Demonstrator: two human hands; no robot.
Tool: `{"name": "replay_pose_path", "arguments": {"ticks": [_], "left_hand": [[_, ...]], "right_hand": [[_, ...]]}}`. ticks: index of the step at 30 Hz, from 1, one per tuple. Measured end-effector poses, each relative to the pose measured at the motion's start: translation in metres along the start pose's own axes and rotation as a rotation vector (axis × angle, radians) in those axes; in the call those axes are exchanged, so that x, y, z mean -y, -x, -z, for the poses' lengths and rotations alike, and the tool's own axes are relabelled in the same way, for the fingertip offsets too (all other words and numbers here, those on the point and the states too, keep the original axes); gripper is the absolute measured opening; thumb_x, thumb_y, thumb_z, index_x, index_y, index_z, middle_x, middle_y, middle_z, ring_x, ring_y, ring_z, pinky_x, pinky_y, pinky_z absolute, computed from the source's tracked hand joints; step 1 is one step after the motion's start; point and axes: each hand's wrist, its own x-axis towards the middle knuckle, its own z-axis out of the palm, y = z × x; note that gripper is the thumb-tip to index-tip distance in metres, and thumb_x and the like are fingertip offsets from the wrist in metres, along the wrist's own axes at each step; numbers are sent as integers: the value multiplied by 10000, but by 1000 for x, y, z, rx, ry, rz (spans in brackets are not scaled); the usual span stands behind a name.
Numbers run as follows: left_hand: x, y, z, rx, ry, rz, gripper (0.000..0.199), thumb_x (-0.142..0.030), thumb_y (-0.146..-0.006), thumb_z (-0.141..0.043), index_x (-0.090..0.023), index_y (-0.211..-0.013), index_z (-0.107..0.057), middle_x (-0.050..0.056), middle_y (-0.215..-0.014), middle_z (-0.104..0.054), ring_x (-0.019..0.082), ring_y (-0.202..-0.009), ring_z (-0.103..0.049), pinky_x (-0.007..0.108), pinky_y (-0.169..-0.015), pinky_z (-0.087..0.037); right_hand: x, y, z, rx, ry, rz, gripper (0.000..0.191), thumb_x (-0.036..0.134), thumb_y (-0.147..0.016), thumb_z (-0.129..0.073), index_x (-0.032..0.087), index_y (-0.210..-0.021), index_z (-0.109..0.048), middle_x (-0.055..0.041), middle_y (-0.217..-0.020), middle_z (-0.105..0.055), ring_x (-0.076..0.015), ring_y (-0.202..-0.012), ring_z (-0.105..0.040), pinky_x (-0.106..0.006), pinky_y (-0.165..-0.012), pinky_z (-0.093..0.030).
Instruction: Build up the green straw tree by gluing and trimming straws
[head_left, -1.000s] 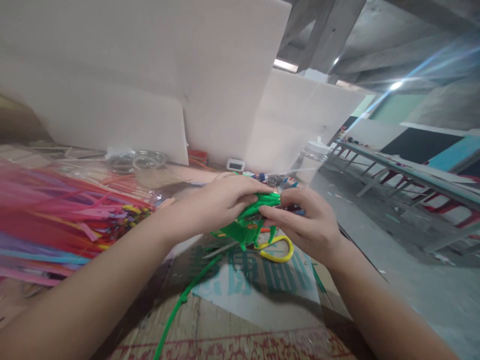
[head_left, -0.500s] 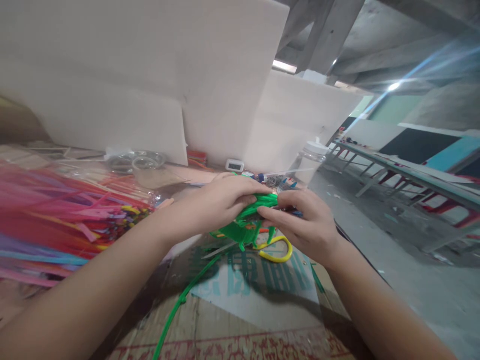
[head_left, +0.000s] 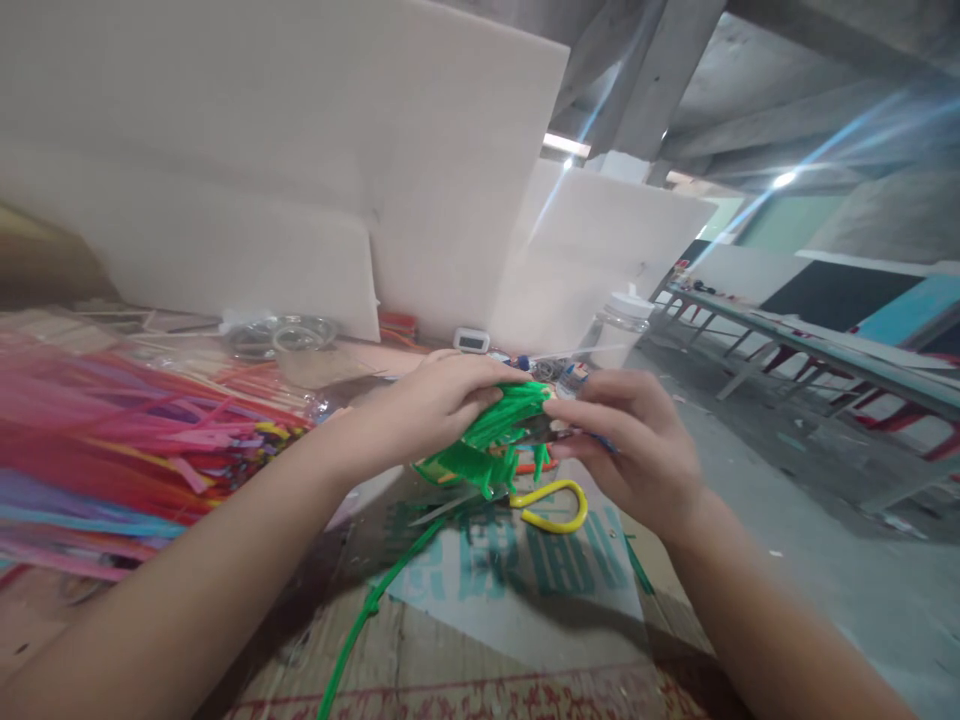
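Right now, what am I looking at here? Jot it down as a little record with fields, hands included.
Left hand: holding a green fuzzy piece
Right hand: at the piece's right end, gripping a partly hidden tool
Nearer the viewer: yellow-handled scissors; green strand
Far left: heap of colourful strips
Behind: small white display device; lidded jar
Unclear: the tool's exact kind

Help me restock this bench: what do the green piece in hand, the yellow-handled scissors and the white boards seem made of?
Green piece: probably pipe cleaners, matte, judging by its soft-looking bent strands.
Scissors: greyish blade looks like metal; the smooth yellow handle is probably plastic.
White boards: matte, perhaps foam, from their flat, pale faces.
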Motion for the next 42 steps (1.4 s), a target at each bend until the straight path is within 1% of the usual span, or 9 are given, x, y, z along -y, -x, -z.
{"name": "replay_pose_path", "arguments": {"ticks": [5, 8, 10, 16, 19, 23, 31, 39, 42], "left_hand": [[14, 5, 12, -56, -61, 205, 397, -291, -999, -425, -205, -1342, -606, 55, -1339, -664, 228, -1209, -621, 395, -1069, -464], [16, 9, 18, -38, -67, 277, 425, -337, -1009, -412, -190, -1371, -577, 68, -1371, -642, 229, -1246, -602, 398, -1092, -450], [16, 11, 20, -29, -87, 297, 440, -356, -1011, -404, -184, -1382, -566, 76, -1390, -627, 232, -1269, -586, 405, -1104, -441], [15, 14, 23, -1, -159, 295, 454, -375, -1011, -391, -209, -1401, -552, 78, -1407, -613, 236, -1271, -585, 423, -1103, -439], [16, 17, 26, -8, -172, 308, 453, -360, -1002, -395, -178, -1380, -566, 93, -1400, -615, 235, -1271, -584, 420, -1108, -434], [17, 20, 31, -23, -186, 335, 451, -392, -998, -407, -177, -1351, -586, 99, -1374, -632, 243, -1266, -585, 420, -1097, -441], [14, 22, 33, -58, -158, 391, 571, -562, -946, -488, -204, -1387, -548, 96, -1409, -605, 279, -1294, -562, 439, -1107, -425], [11, 33, 52, 208, -156, 363, 817, -470, -893, -601, -265, -1587, -221, 71, -1596, -389, 266, -1398, -467, 375, -1131, -401], [12, 34, 54, 234, -149, 341, 885, -452, -856, -652, -262, -1592, -200, 77, -1594, -393, 272, -1396, -468, 364, -1123, -408]], "right_hand": [[-40, 14, 2, 92, -10, -397, 231, 236, -955, -567, 218, -1162, -667, -68, -961, -698, -190, -826, -651, -319, -718, -526], [-74, 41, -24, 306, -45, -602, 285, 206, -947, -532, 172, -1190, -676, -111, -1081, -710, -229, -988, -662, -381, -862, -523], [-88, 62, -48, 418, -81, -663, 323, 147, -921, -517, 151, -1191, -694, -133, -1052, -718, -234, -968, -672, -385, -857, -529], [-93, 99, -89, 437, -132, -719, 310, 111, -813, -633, 167, -1099, -737, -136, -1077, -748, -260, -972, -692, -380, -855, -540], [-92, 101, -94, 411, -107, -744, 243, 184, -868, -603, 130, -1069, -730, -161, -1079, -732, -261, -1001, -673, -389, -890, -514], [-85, 96, -98, 401, -100, -723, 258, 296, -960, -498, 164, -993, -718, -104, -975, -724, -210, -896, -650, -330, -809, -493], [-66, 107, -109, 461, -19, -674, 311, 307, -928, -470, 191, -659, -575, -65, -733, -612, -185, -740, -535, -298, -698, -377], [-75, 113, -122, 474, -35, -764, 351, 341, -926, -429, 198, -620, -528, -33, -664, -598, -159, -640, -515, -283, -608, -327], [-75, 112, -122, 481, -40, -771, 359, 352, -926, -422, 198, -622, -534, -33, -652, -601, -160, -632, -518, -287, -594, -319]]}}
